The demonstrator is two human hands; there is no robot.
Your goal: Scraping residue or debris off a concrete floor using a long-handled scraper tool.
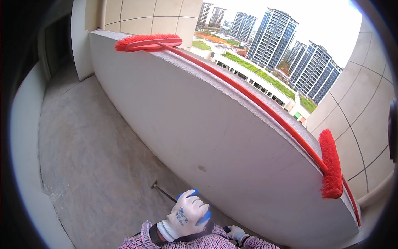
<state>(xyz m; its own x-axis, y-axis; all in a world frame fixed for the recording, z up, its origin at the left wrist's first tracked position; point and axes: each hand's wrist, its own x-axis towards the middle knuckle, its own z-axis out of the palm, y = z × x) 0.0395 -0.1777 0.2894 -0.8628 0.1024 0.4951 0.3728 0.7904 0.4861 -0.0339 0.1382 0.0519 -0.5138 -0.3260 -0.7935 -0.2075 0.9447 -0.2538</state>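
My left hand (186, 214), in a white knit glove with blue-coated fingers, is raised before my body with its fingers curled. Its palm side is hidden, so I cannot tell whether it holds anything. A long-handled tool (164, 192), with a small dark and yellow head low over the floor, slopes up and passes behind this hand. Lower right, my smaller-looking right hand (238, 233), also gloved, is closed around a dark end that lines up with the tool's handle. A red broom (236, 81) rests along the top of the low parapet wall (174, 102), bristles upward at the far end.
A second red broom head (331, 165) stands at the wall's right end, with a red handle (353, 199) beside it. Bare concrete floor (93, 149) runs along the wall. Tiled walls (367, 93) flank the opening; high-rise buildings (272, 37) lie beyond. A doorway (57, 43) is at far left.
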